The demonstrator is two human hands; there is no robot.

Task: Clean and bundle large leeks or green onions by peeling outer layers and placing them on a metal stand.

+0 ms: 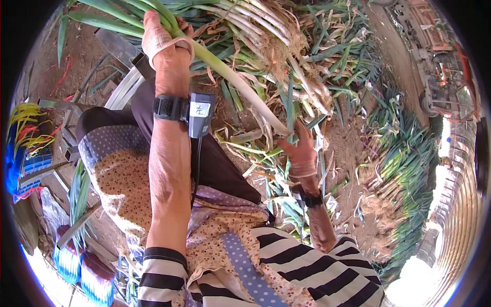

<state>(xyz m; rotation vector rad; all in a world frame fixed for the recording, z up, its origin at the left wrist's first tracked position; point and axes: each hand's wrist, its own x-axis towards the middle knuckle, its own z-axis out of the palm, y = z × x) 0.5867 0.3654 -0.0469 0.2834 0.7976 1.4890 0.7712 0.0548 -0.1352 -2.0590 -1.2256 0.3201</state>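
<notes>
My left hand [166, 38], with a pale wrap round the palm, closes on a long leek [232, 79] just below its green leaves. The white stalk slants down to the right, its lower end reaching my right hand [302, 153]. There the thumb and fingers close about the stalk's tip, beside a thin strip of green leaf; part of the grip is hidden. Just beyond the stalk lies a heap of leeks [261, 30] with white stems and bushy brown roots. Each wrist carries a dark strap, the left one with a small boxy device [201, 115].
A long row of leeks [409, 174] lies on the soil at right, roots inward. Loose leaves and peelings litter the ground. Metal bars [76, 107], yellow and red ties [28, 123] and blue-bristled brushes [97, 279] are at left. A vehicle frame [440, 66] stands far right.
</notes>
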